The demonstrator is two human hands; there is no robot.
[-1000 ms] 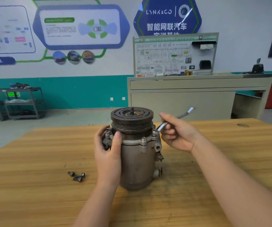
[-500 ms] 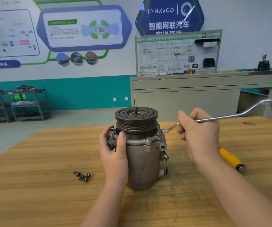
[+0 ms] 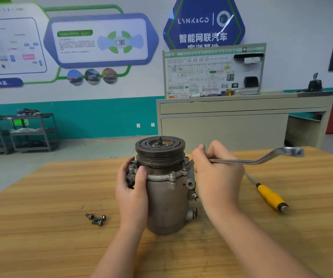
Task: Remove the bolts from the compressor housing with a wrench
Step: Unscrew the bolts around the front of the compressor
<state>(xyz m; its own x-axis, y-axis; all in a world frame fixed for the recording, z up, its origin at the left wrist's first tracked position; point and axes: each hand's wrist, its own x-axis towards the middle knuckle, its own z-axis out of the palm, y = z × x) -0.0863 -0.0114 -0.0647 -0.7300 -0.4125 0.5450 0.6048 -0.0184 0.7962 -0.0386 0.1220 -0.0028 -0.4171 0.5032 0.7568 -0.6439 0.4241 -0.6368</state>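
Rightward, wrench (image 3: 247, 160) overhangs bare table (image 3: 41, 227), near screwdriver (image 3: 270, 195).

A yellow-handled screwdriver (image 3: 270, 195) lies on the wooden surface (image 3: 41, 227) at the right, its shaft pointing away toward the far edge. Beyond the surface stands a beige cabinet (image 3: 231, 125) with a wiring diagram board (image 3: 213, 71) upright on top. At the far left — against the teal and white wall (image 3: 101, 117) — sit grey metal shelves (image 3: 21, 133). Blue posters (image 3: 101, 41) hang higher on the wall.
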